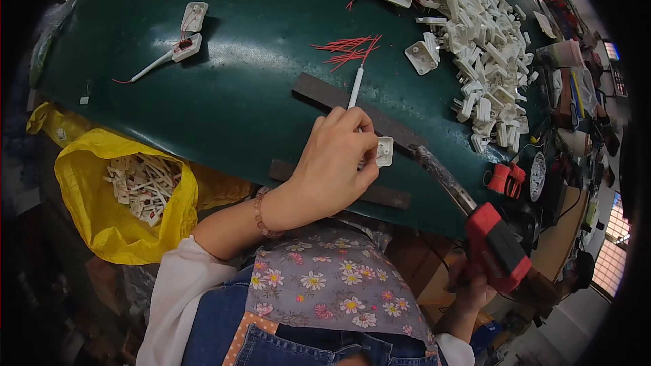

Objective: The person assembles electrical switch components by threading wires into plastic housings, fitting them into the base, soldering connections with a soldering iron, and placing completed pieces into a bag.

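My left hand [329, 159] is closed around a small white plastic part, its fingers hiding most of it. From beneath the hand a white plastic housing [384, 152] shows on the right, and a white tube [356, 88] sticks out beyond the knuckles. Red wires [349, 47] lie at the tube's far end. In my right hand [475, 290], low on the right, is a red and black soldering gun [497, 247]. Its metal nose points up and left, ending beside a dark bar [325, 95] a little right of the housing.
A large heap of white plastic housings [481, 54] covers the table's right side. One wired piece [186, 47] lies at the left. A yellow bag [81, 203] with several white pieces stands off the near edge. Red-handled tools [506, 178] sit at the right.
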Demonstrator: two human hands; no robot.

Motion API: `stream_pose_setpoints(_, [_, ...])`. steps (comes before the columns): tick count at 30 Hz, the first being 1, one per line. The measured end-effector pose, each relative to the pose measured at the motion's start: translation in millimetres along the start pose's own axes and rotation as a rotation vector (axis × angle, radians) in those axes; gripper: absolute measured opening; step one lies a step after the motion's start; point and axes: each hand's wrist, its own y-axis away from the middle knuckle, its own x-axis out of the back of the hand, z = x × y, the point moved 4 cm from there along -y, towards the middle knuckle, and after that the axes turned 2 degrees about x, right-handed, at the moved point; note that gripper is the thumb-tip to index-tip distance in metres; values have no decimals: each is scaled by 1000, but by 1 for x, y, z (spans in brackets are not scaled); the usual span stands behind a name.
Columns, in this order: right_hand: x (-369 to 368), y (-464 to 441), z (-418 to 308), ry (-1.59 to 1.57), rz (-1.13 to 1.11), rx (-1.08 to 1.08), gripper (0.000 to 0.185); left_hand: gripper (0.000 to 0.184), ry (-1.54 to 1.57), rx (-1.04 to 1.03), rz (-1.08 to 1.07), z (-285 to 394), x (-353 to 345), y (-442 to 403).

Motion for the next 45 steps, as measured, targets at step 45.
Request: stream_pose_setpoints(45, [-127,-83,41,-825,293,-327,50,10,-33,-238,45,1,13,-13])
